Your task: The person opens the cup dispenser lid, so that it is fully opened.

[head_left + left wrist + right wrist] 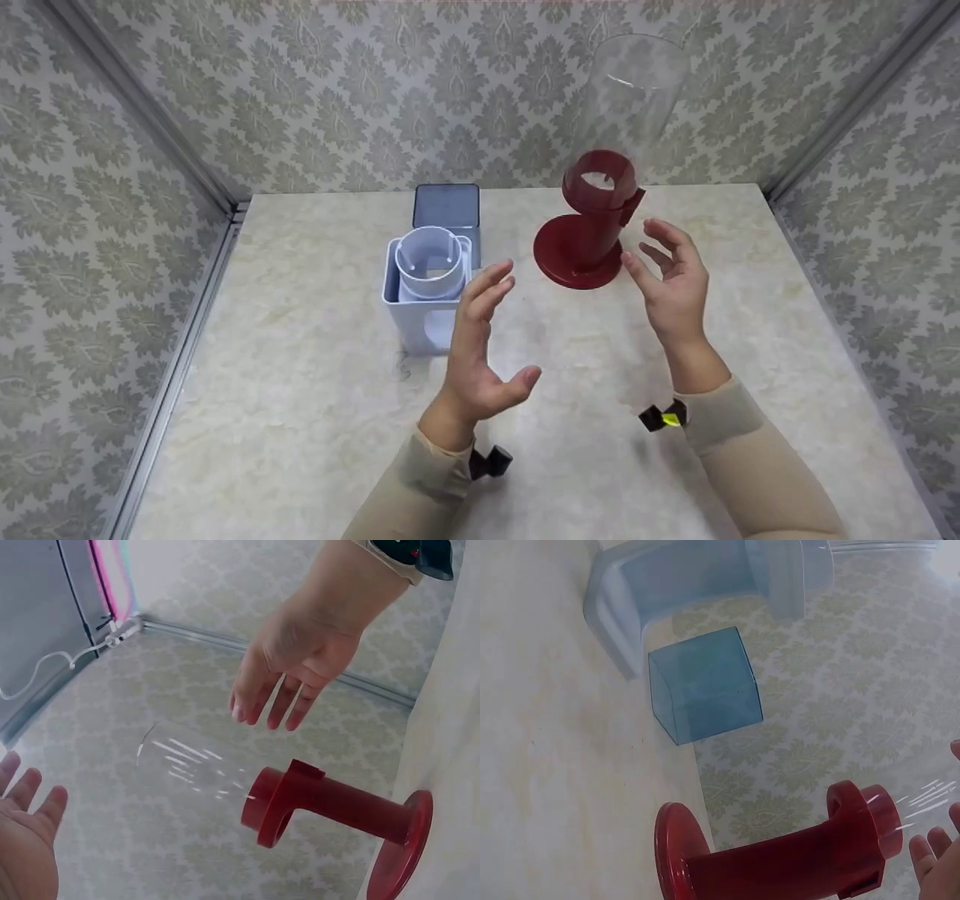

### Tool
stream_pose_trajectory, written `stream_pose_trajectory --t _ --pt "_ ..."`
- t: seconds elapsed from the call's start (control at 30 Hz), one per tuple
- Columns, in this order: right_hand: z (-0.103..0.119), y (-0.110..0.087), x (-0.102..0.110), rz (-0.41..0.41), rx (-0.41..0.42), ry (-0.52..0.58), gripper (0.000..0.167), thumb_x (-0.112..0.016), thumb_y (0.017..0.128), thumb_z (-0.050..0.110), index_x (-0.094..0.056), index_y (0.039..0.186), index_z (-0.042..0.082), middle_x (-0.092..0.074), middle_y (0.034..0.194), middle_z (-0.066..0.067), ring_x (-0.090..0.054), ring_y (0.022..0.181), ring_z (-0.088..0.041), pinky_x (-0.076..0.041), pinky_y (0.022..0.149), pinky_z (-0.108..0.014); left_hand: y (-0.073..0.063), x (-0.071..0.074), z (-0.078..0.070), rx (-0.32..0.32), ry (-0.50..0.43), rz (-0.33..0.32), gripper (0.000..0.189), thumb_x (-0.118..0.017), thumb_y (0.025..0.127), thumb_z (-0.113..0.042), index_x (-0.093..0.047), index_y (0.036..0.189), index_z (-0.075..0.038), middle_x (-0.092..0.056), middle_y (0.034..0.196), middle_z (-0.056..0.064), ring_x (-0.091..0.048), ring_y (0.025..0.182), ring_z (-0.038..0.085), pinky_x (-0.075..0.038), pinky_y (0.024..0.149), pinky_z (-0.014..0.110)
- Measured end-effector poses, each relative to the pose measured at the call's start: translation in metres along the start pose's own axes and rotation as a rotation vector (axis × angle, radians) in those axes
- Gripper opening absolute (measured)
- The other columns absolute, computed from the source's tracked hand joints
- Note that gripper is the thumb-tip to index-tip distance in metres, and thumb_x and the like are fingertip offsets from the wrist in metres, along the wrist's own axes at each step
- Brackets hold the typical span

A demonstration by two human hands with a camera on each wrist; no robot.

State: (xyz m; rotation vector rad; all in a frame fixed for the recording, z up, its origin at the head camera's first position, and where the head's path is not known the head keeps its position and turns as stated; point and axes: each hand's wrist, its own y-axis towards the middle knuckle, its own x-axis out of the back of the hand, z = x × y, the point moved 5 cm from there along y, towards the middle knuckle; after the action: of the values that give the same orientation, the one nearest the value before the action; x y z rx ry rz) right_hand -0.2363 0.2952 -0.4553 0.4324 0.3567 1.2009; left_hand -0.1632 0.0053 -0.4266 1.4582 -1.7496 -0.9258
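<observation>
A red stand [589, 247] with a round base and a collar stands at the back of the table. Its collar carries a clear open cylinder [630, 105], which leans slightly to the right in the head view. My right hand [679, 289] is beside the stand with loosely bent fingers and nothing in its grasp; the left wrist view shows a gap between that hand [307, 652] and the stand [337, 802]. My left hand [484, 360] is raised, thumb spread from the fingers, holding nothing. It partly covers a pale blue-white holder [420, 322] with a round ring on top.
Behind the pale holder stands a translucent blue box [446, 206], seen whole in the right wrist view [705, 686]. The marbled table [300, 420] is bounded by patterned walls [360, 90] at the back and both sides.
</observation>
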Motion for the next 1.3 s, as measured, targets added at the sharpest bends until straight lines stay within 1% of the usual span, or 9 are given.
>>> stream_pose_trajectory --t 0.13,0.27,0.4,0.5,0.7,0.83,0.93,1.13,1.3 --pt "-0.007 0.007 0.007 -0.020 -0.029 -0.020 0.053 -0.082 0.097 -0.008 -0.066 0.148 -0.003 -0.071 0.143 -0.003 -0.065 0.138 -0.021 -0.058 0.115 -0.029 0.009 -0.021 0.024 0.151 -0.058 0.052 0.082 -0.073 0.103 -0.047 -0.044 0.162 0.002 -0.042 0.174 0.024 -0.040 0.166 0.035 -0.043 0.136 0.054" --pt "-0.019 0.020 0.010 -0.017 -0.074 -0.035 0.058 -0.082 0.099 -0.003 -0.062 0.153 -0.001 -0.068 0.147 -0.001 -0.062 0.140 -0.017 -0.056 0.119 -0.033 0.017 -0.045 0.062 0.330 -0.137 0.080 0.080 -0.074 0.104 -0.035 -0.041 0.166 0.003 -0.041 0.174 0.024 -0.040 0.164 0.043 -0.045 0.135 0.053" --pt "-0.037 0.038 0.012 0.009 -0.118 -0.079 0.066 -0.082 0.102 0.005 -0.055 0.162 0.000 -0.060 0.160 -0.010 -0.054 0.150 -0.019 -0.049 0.129 -0.042 0.020 -0.063 0.107 0.538 -0.150 0.047 0.073 -0.071 0.106 -0.025 -0.041 0.168 -0.002 -0.044 0.172 0.019 -0.046 0.160 0.037 -0.048 0.133 0.051" --pt "-0.049 0.051 0.012 0.035 -0.159 -0.119 0.071 -0.081 0.104 0.012 -0.050 0.166 -0.001 -0.053 0.168 -0.017 -0.047 0.160 -0.026 -0.043 0.135 -0.049 0.023 -0.074 0.136 0.643 -0.115 0.021 0.069 -0.068 0.108 -0.024 -0.040 0.168 -0.003 -0.045 0.170 0.017 -0.046 0.158 0.033 -0.046 0.134 0.051" --pt "-0.065 0.078 0.005 0.092 -0.227 -0.134 0.069 -0.068 0.114 0.023 -0.040 0.171 -0.003 -0.044 0.176 -0.022 -0.040 0.168 -0.036 -0.038 0.139 -0.049 0.043 -0.094 0.174 0.718 -0.064 -0.011 0.079 -0.069 0.109 -0.020 -0.028 0.175 -0.004 -0.033 0.178 0.018 -0.038 0.166 0.035 -0.038 0.139 0.050" --pt "-0.071 0.089 0.002 0.085 -0.211 -0.171 0.058 -0.062 0.117 0.025 -0.048 0.167 -0.001 -0.054 0.169 -0.020 -0.054 0.157 -0.032 -0.046 0.132 -0.045 0.064 -0.095 0.188 0.739 0.007 -0.011 0.097 -0.076 0.106 -0.026 -0.017 0.180 -0.006 -0.022 0.185 0.017 -0.028 0.172 0.033 -0.035 0.141 0.049" --pt "-0.074 0.093 0.001 0.065 -0.164 -0.178 0.052 -0.064 0.116 0.022 -0.055 0.162 -0.001 -0.062 0.160 -0.019 -0.062 0.146 -0.031 -0.052 0.125 -0.045 0.079 -0.092 0.195 0.750 0.061 -0.003 0.107 -0.083 0.102 -0.032 -0.015 0.181 -0.007 -0.022 0.187 0.017 -0.030 0.173 0.034 -0.036 0.140 0.050" --pt "-0.082 0.089 -0.004 0.043 -0.165 -0.142 0.046 -0.063 0.115 0.016 -0.061 0.157 -0.002 -0.066 0.157 -0.022 -0.063 0.150 -0.032 -0.055 0.125 -0.041 0.090 -0.096 0.206 0.812 0.123 0.099 0.120 -0.089 0.098 -0.040 -0.009 0.183 -0.012 -0.015 0.191 0.016 -0.023 0.177 0.035 -0.031 0.143 0.051" --pt "-0.091 0.083 -0.009 -0.074 -0.190 -0.068 0.043 -0.060 0.115 0.011 -0.065 0.154 -0.005 -0.069 0.155 -0.025 -0.066 0.145 -0.033 -0.058 0.119 -0.033 0.092 -0.099 0.213 0.800 0.223 0.185 0.112 -0.085 0.103 -0.038 -0.011 0.183 -0.015 -0.017 0.192 0.010 -0.019 0.179 0.026 -0.028 0.144 0.042"
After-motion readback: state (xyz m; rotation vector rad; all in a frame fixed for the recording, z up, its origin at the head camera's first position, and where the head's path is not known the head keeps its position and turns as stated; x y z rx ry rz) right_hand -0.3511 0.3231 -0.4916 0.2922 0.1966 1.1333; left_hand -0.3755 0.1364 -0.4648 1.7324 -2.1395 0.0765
